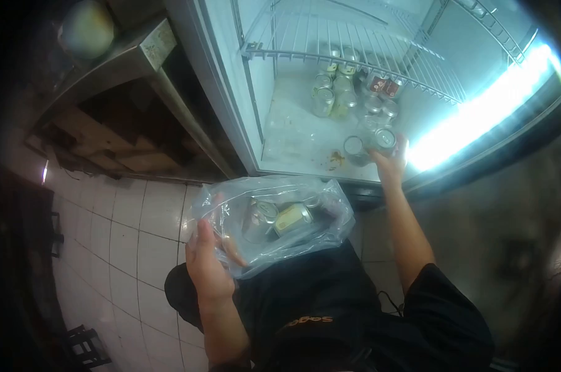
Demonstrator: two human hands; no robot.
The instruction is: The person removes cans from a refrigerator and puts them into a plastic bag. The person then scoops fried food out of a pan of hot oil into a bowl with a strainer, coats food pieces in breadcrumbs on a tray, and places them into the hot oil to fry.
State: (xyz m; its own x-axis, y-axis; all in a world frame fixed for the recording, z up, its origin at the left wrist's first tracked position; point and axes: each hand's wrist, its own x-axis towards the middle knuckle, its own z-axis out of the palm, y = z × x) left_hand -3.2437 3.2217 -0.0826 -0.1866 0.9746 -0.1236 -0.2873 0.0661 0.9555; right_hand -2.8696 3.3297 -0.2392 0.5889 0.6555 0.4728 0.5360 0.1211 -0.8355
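Observation:
My left hand [209, 257] grips the left side of a clear plastic bag [249, 186], its thumb on the outside and fingers showing through the film. Inside the bag lie several drink cans, one with a yellowish side [293, 219] and a silver-topped one [264, 212] beside it. My right hand [392, 162] reaches into the fridge, its fingers closed round a silver-topped drink can [384, 139] near the front edge. Just left of that can stands another can [354, 147], close to my fingertips. The underside of my right hand's grip is hidden.
Several upright cans [333, 99] stand farther back on the fridge floor [287, 133], with red cans [386, 85] to their right. A wire shelf [355, 59] hangs above them. On the right glows a bright light strip [479, 111]. A metal-framed cabinet [159, 68] stands left of the fridge.

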